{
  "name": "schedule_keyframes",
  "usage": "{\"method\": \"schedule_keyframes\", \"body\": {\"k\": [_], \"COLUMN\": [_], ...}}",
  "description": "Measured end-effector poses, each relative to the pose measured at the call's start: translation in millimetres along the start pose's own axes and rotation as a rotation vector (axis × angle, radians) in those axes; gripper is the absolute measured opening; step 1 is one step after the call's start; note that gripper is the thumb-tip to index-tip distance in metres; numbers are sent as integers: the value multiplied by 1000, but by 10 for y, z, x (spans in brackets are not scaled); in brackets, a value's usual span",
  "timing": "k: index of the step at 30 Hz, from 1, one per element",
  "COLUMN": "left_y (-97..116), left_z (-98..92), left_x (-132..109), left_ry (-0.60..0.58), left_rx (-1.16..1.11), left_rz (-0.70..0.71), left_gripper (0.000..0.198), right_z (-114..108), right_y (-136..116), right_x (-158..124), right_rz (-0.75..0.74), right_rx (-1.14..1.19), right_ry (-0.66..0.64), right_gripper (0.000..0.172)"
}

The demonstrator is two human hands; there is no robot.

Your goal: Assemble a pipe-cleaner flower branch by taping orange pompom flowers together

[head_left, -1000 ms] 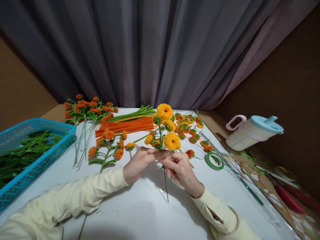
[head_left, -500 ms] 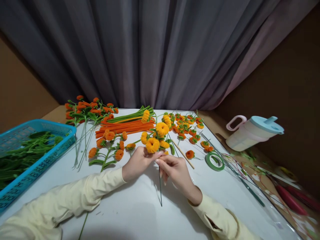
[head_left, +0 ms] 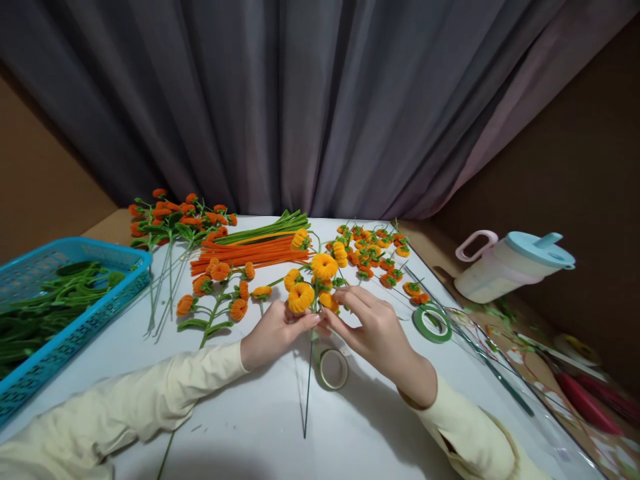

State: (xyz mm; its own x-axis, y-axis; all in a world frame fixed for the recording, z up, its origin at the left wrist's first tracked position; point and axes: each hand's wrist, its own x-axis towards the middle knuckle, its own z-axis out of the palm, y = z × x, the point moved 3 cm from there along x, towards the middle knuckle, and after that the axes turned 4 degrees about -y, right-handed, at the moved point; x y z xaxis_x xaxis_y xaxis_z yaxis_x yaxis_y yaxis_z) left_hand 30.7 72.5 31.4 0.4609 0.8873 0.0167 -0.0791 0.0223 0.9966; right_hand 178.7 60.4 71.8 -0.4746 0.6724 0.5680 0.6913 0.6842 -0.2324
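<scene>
Near the middle, yellow fuzzy flowers [head_left: 301,297] with green leaves stand on a thin dark green stem [head_left: 308,393] that points down toward me. My left hand [head_left: 274,332] pinches the stem just below the blooms, thumb and fingers together. On the right of the cluster, my right hand [head_left: 376,333] has its thumb and index finger closed at the lower right bloom; its other fingers are partly hidden. A roll of green tape [head_left: 333,369] stands on edge below my right hand, beside the stem.
A blue basket [head_left: 125,293] of green leaves lies left. Orange flowers [head_left: 220,270], orange stems [head_left: 250,252], small blooms [head_left: 370,253] and another tape roll [head_left: 432,324] surround the hands. A cup [head_left: 515,267] and red-handled tool [head_left: 587,403] are right.
The right hand has moved right and slightly up, to the side of the blooms. A tape roll now shows beneath it. The flower cluster has shifted slightly, and its stem's lower end has swung left.
</scene>
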Motion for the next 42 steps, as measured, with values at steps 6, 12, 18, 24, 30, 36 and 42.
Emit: {"method": "schedule_keyframes", "body": {"k": [6, 12, 18, 24, 30, 36, 42], "left_y": [-71, -113, -142, -116, -120, -160, -182], "left_z": [-7, 13, 37, 35, -9, 21, 52], "left_x": [-7, 11, -5, -4, 15, 14, 2], "left_ry": [42, -50, -85, -114, -87, -105, -122], "left_rx": [-5, 77, 112, 103, 137, 94, 46], "left_rz": [19, 49, 87, 75, 35, 38, 10], "left_gripper": [24, 33, 35, 36, 35, 32, 29], "right_z": [103, 141, 104, 38, 37, 45, -155], "right_y": [-95, -152, -111, -55, 56, 74, -48], "right_x": [-168, -257, -234, -237, -257, -235, 96], "right_rz": [115, 150, 128, -50, -53, -61, -213], "right_rx": [-51, -66, -23, 90, 150, 126, -120], "right_ry": [167, 254, 204, 36, -38, 26, 98], "right_gripper": [15, 19, 11, 25, 31, 26, 32]}}
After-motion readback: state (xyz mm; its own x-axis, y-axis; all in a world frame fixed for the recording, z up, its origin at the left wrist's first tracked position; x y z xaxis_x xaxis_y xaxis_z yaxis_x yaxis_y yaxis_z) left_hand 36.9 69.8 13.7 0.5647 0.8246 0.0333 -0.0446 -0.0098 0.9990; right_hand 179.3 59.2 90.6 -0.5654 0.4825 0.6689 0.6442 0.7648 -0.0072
